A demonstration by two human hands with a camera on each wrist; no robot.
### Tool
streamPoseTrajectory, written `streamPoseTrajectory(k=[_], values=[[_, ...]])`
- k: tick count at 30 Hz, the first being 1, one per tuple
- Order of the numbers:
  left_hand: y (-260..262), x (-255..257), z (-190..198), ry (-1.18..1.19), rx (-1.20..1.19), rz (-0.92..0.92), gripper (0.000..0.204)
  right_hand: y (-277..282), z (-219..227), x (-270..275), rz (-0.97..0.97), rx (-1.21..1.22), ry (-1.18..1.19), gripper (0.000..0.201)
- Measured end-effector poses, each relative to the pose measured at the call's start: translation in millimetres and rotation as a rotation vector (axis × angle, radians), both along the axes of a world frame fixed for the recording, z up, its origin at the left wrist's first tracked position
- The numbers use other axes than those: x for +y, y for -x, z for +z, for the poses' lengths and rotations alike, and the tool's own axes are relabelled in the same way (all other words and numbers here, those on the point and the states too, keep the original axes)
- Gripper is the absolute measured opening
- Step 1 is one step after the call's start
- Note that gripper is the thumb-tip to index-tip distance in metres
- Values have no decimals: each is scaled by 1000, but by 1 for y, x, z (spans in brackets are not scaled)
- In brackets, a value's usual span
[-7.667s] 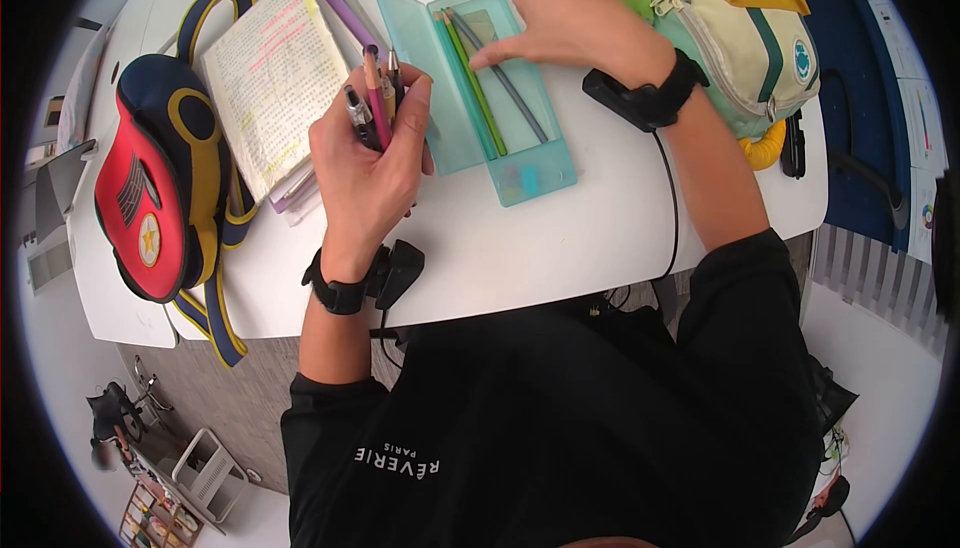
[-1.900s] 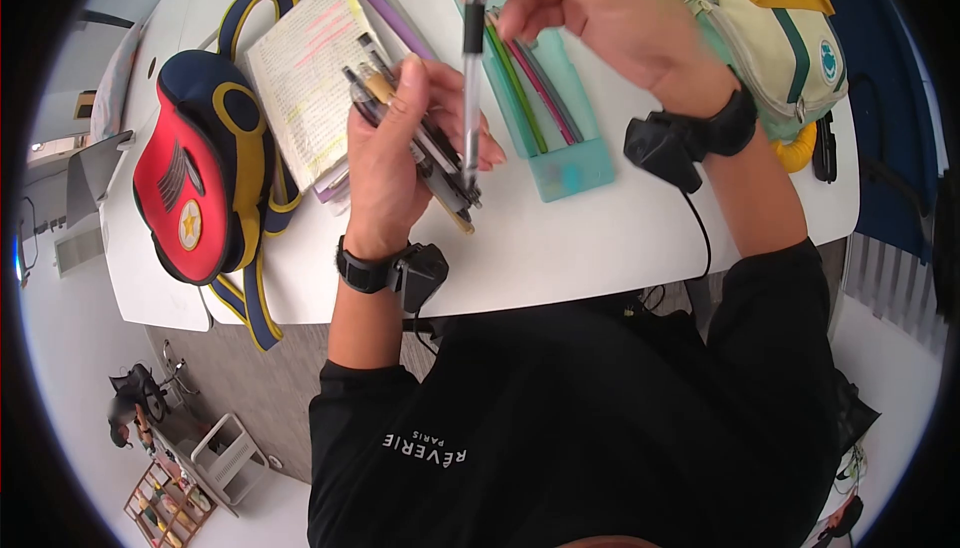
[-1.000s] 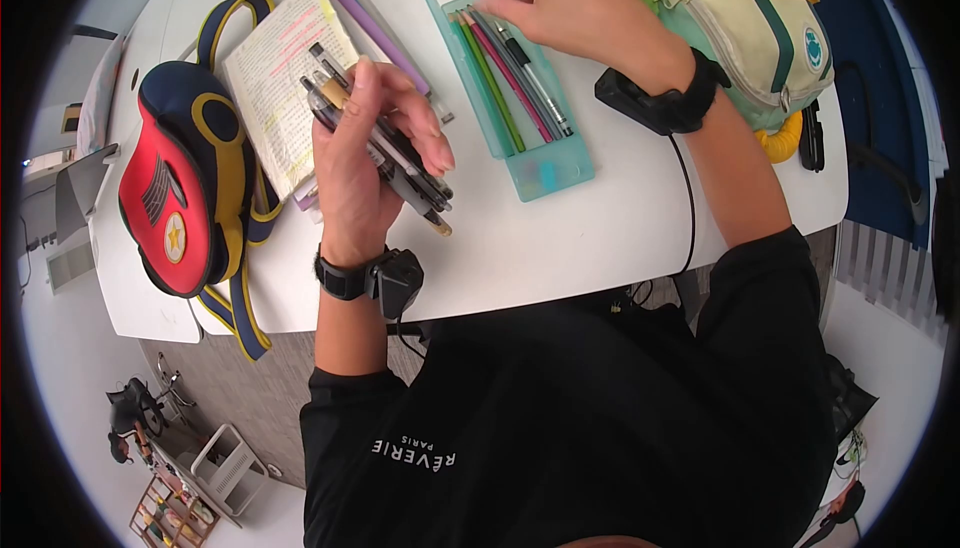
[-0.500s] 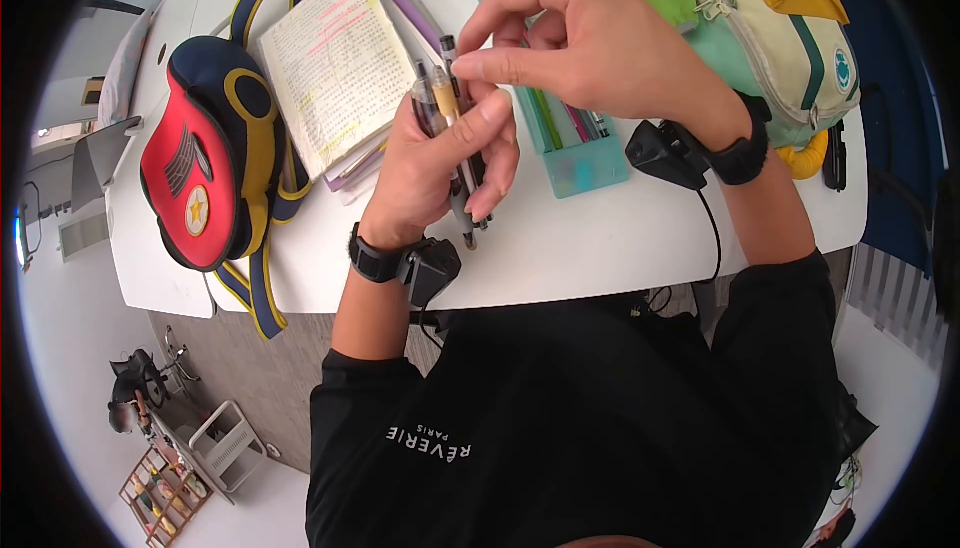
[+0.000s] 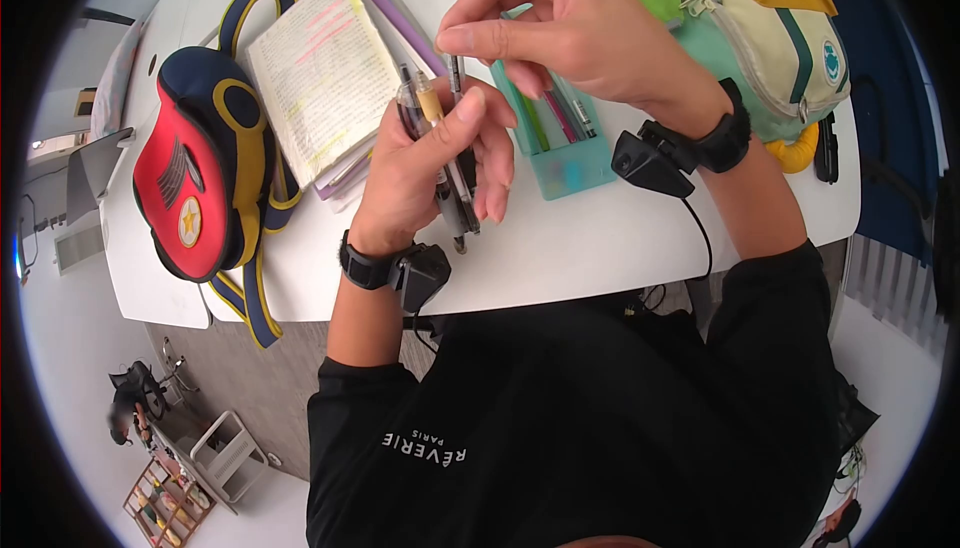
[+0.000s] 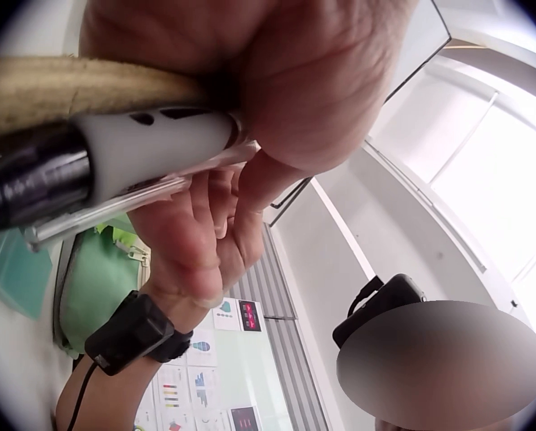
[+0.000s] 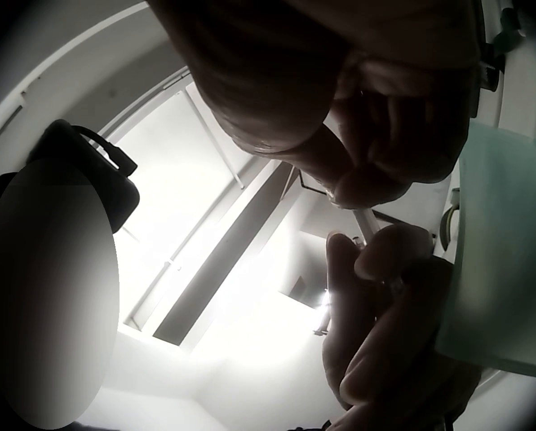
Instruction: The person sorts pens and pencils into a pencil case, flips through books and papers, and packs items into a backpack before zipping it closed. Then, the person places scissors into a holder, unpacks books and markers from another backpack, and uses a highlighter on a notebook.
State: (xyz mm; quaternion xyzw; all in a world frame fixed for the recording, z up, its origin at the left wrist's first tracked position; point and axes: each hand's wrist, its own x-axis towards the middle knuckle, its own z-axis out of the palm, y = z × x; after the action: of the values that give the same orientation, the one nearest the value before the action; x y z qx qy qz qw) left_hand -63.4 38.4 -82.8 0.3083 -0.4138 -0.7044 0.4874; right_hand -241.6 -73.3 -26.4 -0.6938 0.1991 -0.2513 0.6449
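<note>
In the head view, my left hand [image 5: 400, 183] holds several pens in a bundle, one of them with a tan barrel [image 5: 430, 103]. A grey-gripped pen [image 6: 160, 144] lies close to the camera in the left wrist view. Thumb and forefinger of my right hand [image 5: 585, 48] pinch the upper end of a dark pen [image 5: 456, 73] that stands up from this bundle. Behind the hands lies a translucent teal pencil case [image 5: 575, 176], its lid raised. Inside it are a green pencil [image 5: 537, 128], a magenta pencil [image 5: 559, 118] and a silver-and-black pen [image 5: 583, 118], partly covered by the right hand.
On the white table [image 5: 500, 283], an open-paged book [image 5: 320, 78] lies on other books at the left. Beside it is a red and navy cap-shaped bag [image 5: 175, 183] with straps. A cream and green backpack [image 5: 765, 48] stands at the right.
The magenta pencil and the silver-and-black pen have gone from the hands into the case. My right hand has come back from the case to the bundle and taken hold of the dark pen.
</note>
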Motion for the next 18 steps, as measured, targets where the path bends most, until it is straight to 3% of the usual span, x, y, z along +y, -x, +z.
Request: streamPoseTrajectory(k=[1,4,7,11,18], values=[[-1,0,0,-4,9,5,37,1,5,0,49,31,-161,21],[-2,-1,1,3,-13,52,41,-2,-4,6,-41,-94,-223,22],[-3,-1,1,-3,-38,103,43,8,18,1,-201,-176,-203,25],[-7,-2,-6,3,104,121,44,29,12,-30,-249,-422,-116,25],[-9,-5,-9,56,71,196,44,28,10,-33,-288,-421,-102,25]])
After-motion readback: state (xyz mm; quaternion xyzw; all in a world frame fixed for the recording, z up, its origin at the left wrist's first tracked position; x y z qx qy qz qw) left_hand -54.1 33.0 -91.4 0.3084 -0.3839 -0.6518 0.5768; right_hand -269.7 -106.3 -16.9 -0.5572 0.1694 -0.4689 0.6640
